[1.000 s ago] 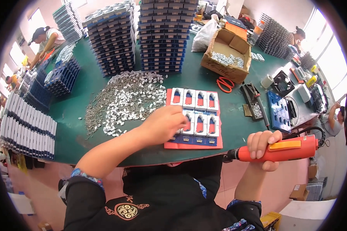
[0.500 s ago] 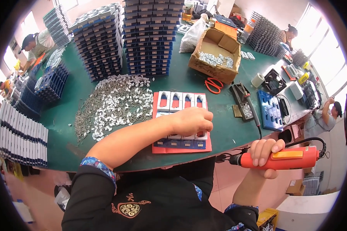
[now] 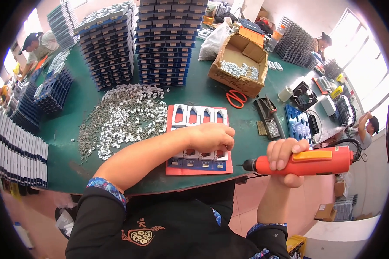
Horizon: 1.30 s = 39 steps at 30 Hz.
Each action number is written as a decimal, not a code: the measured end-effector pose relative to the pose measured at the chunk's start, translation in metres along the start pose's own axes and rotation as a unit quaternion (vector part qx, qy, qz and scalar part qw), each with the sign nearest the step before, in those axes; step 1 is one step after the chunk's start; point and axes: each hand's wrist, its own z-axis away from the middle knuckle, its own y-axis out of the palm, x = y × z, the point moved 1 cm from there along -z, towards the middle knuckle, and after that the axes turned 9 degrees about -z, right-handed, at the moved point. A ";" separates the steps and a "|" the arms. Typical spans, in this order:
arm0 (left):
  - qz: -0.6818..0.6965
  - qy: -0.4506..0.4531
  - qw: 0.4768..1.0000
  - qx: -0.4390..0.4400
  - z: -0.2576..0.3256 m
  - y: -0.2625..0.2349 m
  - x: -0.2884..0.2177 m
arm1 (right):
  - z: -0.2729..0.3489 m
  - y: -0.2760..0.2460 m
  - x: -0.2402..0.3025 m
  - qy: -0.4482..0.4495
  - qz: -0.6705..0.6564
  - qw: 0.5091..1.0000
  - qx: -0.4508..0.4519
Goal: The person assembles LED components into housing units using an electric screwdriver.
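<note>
My left hand [image 3: 212, 139] is over a blue and white panel of housings [image 3: 193, 115], its fingers curled and pinched together at the panel's right side. Whatever those fingers hold, if anything, is hidden. Beneath the panel lies a red mat [image 3: 172, 171] at the bench's front edge. To the right, my right hand [image 3: 285, 159] is wrapped round a red electric screwdriver [image 3: 322, 161] with an orange lever. Its dark tip points left toward the panel, held in the air apart from it. A heap of screws and small white parts [image 3: 127, 123] spreads left of the mat.
Tall stacks of blue panels [image 3: 164, 52] stand at the back. A cardboard box [image 3: 235, 80] of white parts, orange-handled scissors [image 3: 236, 99] and a soldering iron in its holder [image 3: 270, 118] lie beyond the mat. White panels [image 3: 19, 151] are stacked left. Other people sit farther off.
My right hand has brought the screwdriver up and left, nearer the panel. My left hand stays over the panel with its fingers pinched. The whole view has shifted slightly.
</note>
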 end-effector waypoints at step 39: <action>-0.009 -0.004 0.999 -0.048 0.001 0.012 0.010 | -0.026 -0.014 -0.064 0.144 -0.049 0.988 -0.025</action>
